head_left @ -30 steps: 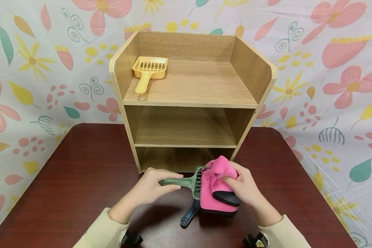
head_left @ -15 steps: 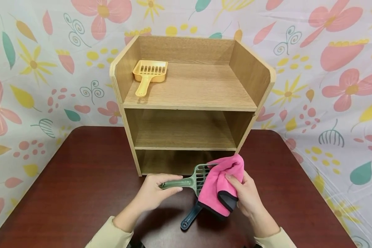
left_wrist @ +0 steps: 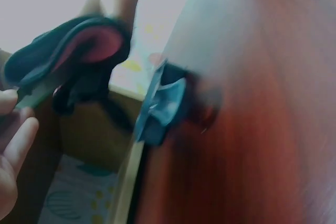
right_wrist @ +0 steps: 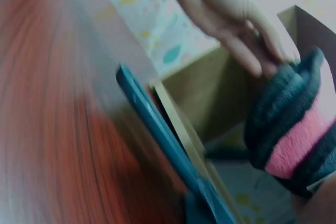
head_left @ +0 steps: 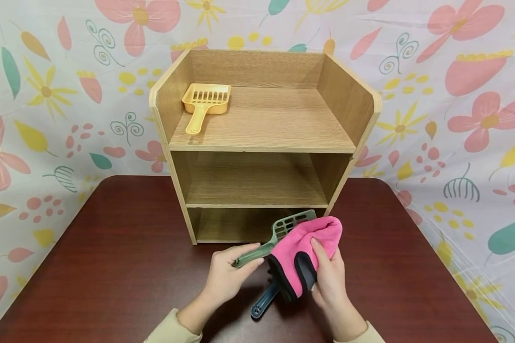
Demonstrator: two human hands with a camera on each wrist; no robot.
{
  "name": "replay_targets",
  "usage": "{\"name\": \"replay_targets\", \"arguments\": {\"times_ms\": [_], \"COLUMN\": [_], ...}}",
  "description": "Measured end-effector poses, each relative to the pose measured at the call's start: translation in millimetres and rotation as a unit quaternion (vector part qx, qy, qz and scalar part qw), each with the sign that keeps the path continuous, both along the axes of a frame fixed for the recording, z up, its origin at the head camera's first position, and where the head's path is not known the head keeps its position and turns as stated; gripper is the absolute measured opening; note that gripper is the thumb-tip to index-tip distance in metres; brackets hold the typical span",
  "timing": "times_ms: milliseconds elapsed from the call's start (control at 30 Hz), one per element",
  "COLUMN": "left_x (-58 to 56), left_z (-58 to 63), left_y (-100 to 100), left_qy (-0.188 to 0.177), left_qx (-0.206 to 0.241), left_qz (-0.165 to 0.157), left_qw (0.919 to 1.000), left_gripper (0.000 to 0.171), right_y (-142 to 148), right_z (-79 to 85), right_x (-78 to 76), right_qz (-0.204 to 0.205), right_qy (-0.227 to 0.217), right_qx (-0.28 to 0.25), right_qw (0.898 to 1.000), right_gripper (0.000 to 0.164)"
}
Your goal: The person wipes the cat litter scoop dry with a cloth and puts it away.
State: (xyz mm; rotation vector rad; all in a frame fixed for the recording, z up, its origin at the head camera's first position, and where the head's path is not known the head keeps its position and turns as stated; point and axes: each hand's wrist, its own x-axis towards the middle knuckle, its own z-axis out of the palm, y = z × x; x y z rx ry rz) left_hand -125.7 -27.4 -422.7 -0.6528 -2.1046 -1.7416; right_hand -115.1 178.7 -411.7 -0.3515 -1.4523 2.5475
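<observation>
My left hand (head_left: pixel 229 271) grips the handle of a green slotted litter scoop (head_left: pixel 279 231), which is tilted with its head up and to the right. A pink cloth with dark edging (head_left: pixel 306 243) is bunched in my right hand (head_left: pixel 330 281), thumb on top, and lies against the scoop, covering part of its head. Below them a dark blue scoop (head_left: pixel 263 302) rests on the table, its head mostly hidden by the cloth. In the right wrist view the blue scoop's handle (right_wrist: pixel 152 119) shows beside the cloth (right_wrist: pixel 299 140).
A wooden shelf unit (head_left: pixel 262 148) stands at the back of the dark red table (head_left: pixel 111 247). On its top shelf, at the left, sits a yellow slotted scoop with a tray under it (head_left: pixel 206 100). A flower-patterned curtain (head_left: pixel 455 143) hangs behind.
The green scoop has swung from nearly level to tilted, its head rising to the right. My right hand has turned and shifted the cloth down along the scoop towards the handle.
</observation>
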Motion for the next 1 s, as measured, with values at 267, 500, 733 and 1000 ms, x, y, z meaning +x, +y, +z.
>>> {"name": "replay_targets", "arguments": {"times_ms": [267,500,733,1000], "left_x": [6.1,3.5,-1.0,0.1], "left_z": [-16.2,-19.7,-16.4,-10.8], "left_y": [21,27,23,20], "left_qy": [0.087,0.182,0.215,0.203], "left_qx": [0.034,0.022,0.016,0.012], "left_qz": [0.038,0.058,0.041,0.028], "left_qw": [0.9949,0.9814,0.9756,0.9788], "left_gripper": [0.026,0.029,0.030,0.029], "right_y": [-28,-35,-29,-15], "right_z": [-0.6,-1.3,1.2,2.3], "right_x": [-0.5,1.8,-4.6,-10.9], "right_qz": [-0.045,-0.010,-0.063,-0.120], "right_qy": [-0.020,-0.031,-0.025,0.022], "right_qx": [-0.053,-0.052,0.000,0.047], "right_qw": [0.997,0.998,0.998,0.991], "right_gripper": [0.032,0.027,0.039,0.052]}}
